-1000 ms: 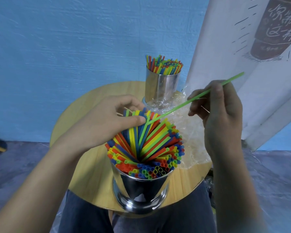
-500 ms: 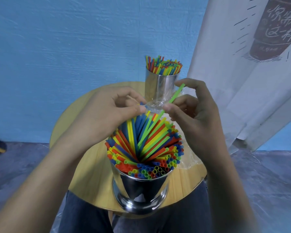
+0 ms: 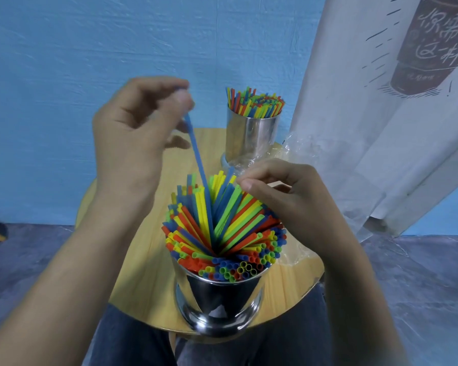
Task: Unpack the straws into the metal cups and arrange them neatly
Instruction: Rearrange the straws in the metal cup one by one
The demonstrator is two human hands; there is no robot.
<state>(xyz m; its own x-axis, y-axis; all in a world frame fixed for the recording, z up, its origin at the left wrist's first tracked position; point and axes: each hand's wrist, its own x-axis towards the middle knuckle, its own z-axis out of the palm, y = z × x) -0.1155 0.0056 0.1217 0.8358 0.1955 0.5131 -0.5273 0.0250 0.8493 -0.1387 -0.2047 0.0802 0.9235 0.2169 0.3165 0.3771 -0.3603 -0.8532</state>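
The near metal cup (image 3: 220,299) stands at the table's front edge, packed with fanned-out coloured straws (image 3: 222,228). My left hand (image 3: 132,143) is raised above and left of it. It pinches the top of a blue straw (image 3: 197,159) whose lower end sits in the middle of that bundle. My right hand (image 3: 283,196) hovers at the bundle's far right side. Its fingers are curled, with thumb and forefinger pinching the tip of another blue straw (image 3: 231,171). The far metal cup (image 3: 251,136), also full of straws, stands upright at the table's back.
The round wooden table (image 3: 148,281) holds a crumpled clear plastic wrapper (image 3: 296,151) on its right side, beside the far cup. A white printed cloth (image 3: 381,128) hangs at the right. The blue wall is behind, and my knees are under the front edge.
The right hand carried the green straw into the near cup and now rests at the straw tips. The left hand rose from the bundle, lifting a blue straw by its top.
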